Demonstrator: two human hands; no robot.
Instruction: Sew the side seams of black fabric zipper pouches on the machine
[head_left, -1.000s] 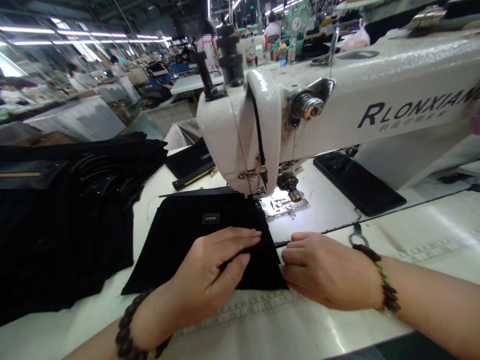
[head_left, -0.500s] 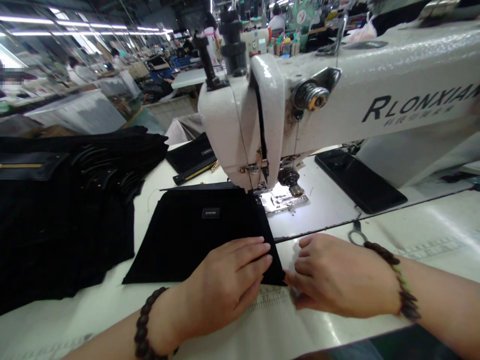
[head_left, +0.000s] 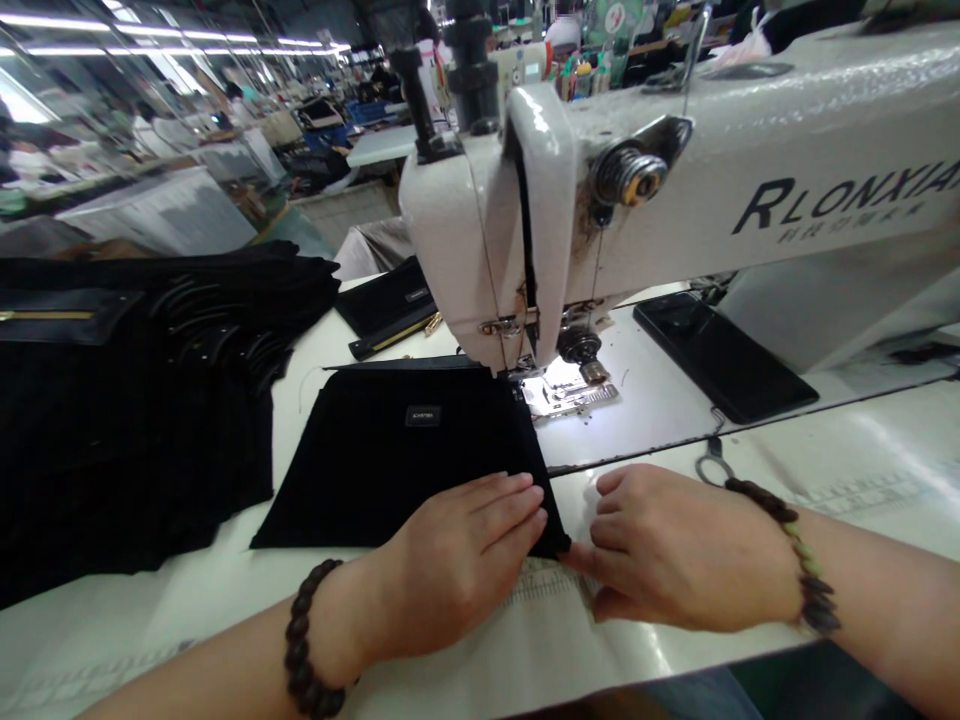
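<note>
A black fabric panel (head_left: 360, 480) with a small dark label (head_left: 423, 416) lies on the white sewing table, its upper right edge beneath the needle area of the sewing machine (head_left: 487, 230). My left hand (head_left: 457, 560) rests flat on the panel's right part, fingers stretched out and together. At the lower right corner is my right hand (head_left: 667, 550), its fingers curled and the index fingertip and thumb at that corner. The metal presser foot and guide (head_left: 570, 390) are lit by the machine's lamp.
To the left lies a pile of black fabric pieces (head_left: 135, 430). Behind the panel is another black piece with a gold zipper (head_left: 390, 305). A black phone (head_left: 724, 360) sits under the machine arm. A metal ring (head_left: 713, 466) lies beside my right wrist.
The view has shifted slightly, so the table things sit a little higher. Both hands stay at nearly the same places on the panel.
</note>
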